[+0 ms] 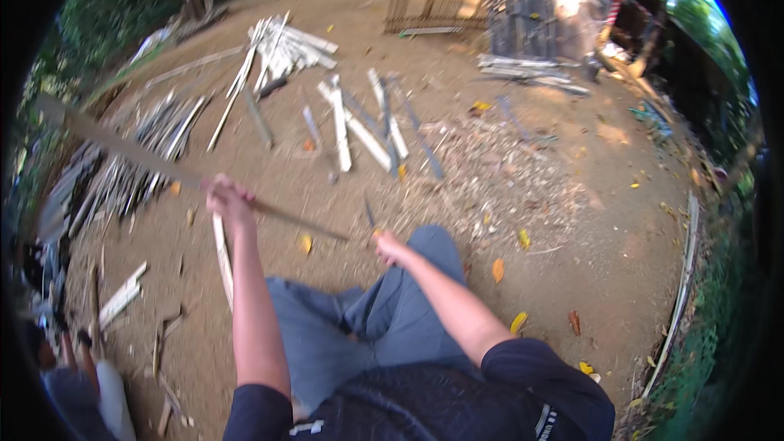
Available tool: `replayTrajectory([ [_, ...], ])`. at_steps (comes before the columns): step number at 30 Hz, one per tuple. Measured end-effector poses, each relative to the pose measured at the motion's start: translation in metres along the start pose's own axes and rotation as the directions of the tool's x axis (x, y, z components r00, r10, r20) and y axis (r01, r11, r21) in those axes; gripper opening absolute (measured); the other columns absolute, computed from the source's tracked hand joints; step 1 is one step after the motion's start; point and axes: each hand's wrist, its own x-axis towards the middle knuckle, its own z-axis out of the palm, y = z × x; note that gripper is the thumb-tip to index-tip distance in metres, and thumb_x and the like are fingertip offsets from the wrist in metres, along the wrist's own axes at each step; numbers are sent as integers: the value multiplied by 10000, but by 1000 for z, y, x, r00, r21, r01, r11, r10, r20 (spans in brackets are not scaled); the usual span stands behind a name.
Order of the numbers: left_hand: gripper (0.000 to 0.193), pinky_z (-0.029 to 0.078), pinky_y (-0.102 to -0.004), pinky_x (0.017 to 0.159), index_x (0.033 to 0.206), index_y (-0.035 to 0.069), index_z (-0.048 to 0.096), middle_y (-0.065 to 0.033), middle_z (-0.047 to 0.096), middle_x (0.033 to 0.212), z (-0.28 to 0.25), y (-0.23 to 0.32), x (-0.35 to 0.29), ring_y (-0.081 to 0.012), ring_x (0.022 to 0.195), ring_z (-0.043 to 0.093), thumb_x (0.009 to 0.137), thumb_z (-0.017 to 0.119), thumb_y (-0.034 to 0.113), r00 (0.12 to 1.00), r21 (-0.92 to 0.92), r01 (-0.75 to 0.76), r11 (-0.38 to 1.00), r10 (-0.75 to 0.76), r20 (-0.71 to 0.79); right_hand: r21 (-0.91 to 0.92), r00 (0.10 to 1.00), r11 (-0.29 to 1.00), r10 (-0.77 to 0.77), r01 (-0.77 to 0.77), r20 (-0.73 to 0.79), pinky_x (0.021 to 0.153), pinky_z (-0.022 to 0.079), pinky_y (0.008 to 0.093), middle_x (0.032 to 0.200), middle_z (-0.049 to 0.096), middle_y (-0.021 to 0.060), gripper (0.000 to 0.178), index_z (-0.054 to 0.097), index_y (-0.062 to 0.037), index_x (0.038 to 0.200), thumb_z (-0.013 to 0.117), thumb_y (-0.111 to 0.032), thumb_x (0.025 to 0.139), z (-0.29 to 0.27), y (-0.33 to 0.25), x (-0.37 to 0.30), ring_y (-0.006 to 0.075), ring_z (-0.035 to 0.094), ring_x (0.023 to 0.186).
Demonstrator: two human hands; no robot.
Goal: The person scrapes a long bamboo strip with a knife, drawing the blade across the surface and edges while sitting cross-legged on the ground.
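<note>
My left hand (229, 201) is closed around a long, flat strip of bamboo or wood (135, 152). The strip slants from the upper left down to a narrow end in front of my lap, and its far part is somewhat blurred. My right hand (392, 249) grips a knife by its handle, near my right knee. The knife's dark blade (370, 213) points up and away from me, apart from the strip's near end. Below my left hand, a pale slat (222, 257) lies on the ground, partly behind my forearm.
Several pale and dark slats (341, 131) lie ahead, with a pale pile (286, 53) beyond. Dark strips (135, 167) are heaped at left. Shavings (514, 184) cover the ground right of centre. A slatted panel (437, 0) stands far off. Another person (69, 388) is at lower left.
</note>
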Motion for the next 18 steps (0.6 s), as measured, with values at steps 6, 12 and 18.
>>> replayTrajectory([
  [6, 661, 414, -278, 400, 794, 87, 440, -7, 417, 554, -28, 15, -8, -119, 432, 456, 854, 475, 744, 983, 60, -170, 984, 165, 85, -418, 881, 815, -469, 402, -67, 835, 483, 502, 1018, 648, 276, 342, 504, -12, 1140, 489, -316, 984, 41, -22, -20, 429, 635, 973],
  [12, 733, 440, -293, 407, 766, 72, 430, -24, 425, 525, -17, 24, -14, -132, 426, 475, 781, 513, 800, 982, 12, -167, 986, 165, 96, -729, 955, 650, -297, 217, 20, 864, 476, 492, 1033, 658, 264, 339, 595, 1, 1062, 517, -315, 967, 44, -13, -3, 414, 627, 1017],
  [18, 704, 457, -288, 416, 729, 72, 436, -31, 452, 528, -18, 14, -12, -137, 436, 502, 807, 518, 767, 991, -18, -132, 991, 132, 0, -510, 878, 834, -391, 211, -275, 860, 474, 493, 1017, 663, 270, 363, 607, 21, 1050, 497, -316, 972, 32, 7, 21, 415, 631, 1001],
])
